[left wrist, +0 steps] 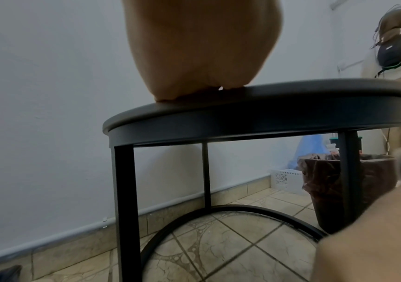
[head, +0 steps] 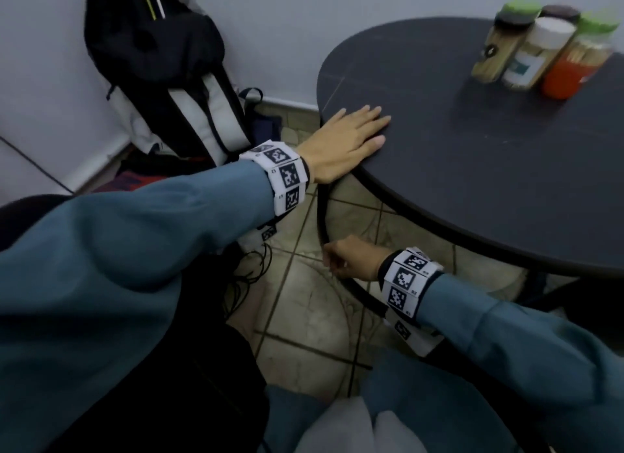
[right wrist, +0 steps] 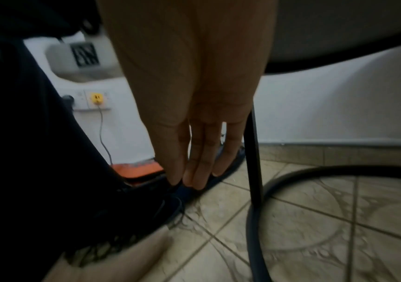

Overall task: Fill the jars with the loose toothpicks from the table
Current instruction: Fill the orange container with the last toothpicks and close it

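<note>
My left hand (head: 347, 141) lies flat, fingers together, on the table's (head: 472, 182) left edge; right hand (head: 351, 258) hangs below, fingers straight, empty. Jars (head: 540, 52) crowd the far edge, so a careless reach could topple them.

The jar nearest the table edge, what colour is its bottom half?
Red-orange, on the jar; head view shows it best.

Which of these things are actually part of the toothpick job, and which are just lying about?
Part of the job:
- toothpick jars, lidded, grouped on the round table
- left hand, flat on the table edge
- right hand, below the tabletop, fingers straight

Just lying about:
- backpack against the wall
- lined waste bin
- white basket
- wall socket
</note>
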Tool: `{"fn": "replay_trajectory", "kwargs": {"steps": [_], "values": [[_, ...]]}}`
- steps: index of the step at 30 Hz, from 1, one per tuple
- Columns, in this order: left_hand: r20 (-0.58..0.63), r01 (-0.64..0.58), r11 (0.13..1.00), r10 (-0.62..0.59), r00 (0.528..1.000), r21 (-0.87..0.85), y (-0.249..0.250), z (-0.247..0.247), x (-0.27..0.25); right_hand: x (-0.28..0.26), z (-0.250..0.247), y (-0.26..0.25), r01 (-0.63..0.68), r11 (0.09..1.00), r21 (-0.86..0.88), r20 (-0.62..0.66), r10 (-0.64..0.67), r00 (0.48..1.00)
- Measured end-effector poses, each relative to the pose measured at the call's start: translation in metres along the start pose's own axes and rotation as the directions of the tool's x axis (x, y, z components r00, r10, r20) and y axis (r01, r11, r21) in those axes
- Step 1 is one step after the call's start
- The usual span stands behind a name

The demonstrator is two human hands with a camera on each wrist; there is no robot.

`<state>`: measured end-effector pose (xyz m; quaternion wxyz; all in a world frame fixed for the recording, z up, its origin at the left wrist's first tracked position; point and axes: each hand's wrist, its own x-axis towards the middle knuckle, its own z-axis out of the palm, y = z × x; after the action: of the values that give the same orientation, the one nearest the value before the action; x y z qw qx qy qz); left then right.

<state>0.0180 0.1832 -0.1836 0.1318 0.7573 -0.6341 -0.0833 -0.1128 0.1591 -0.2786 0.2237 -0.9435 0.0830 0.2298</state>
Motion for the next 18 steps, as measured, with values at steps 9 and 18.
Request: {"fn": "replay_trajectory", "kwargs": {"steps": [9, 18], "values": [[-0.25, -0.08, 0.997, 0.073, 0.965, -0.016, -0.007, 0.02, -0.005, 0.051, 0.062, 0.075, -0.207, 0.968, 0.142, 0.052, 0.201, 0.978], [-0.454, -0.16, 0.986, 0.125, 0.882, -0.039, -0.006, 0.032, -0.004, 0.088, 0.119, 0.098, -0.286, 0.956, 0.063, 0.113, 0.278, 0.954]]}}
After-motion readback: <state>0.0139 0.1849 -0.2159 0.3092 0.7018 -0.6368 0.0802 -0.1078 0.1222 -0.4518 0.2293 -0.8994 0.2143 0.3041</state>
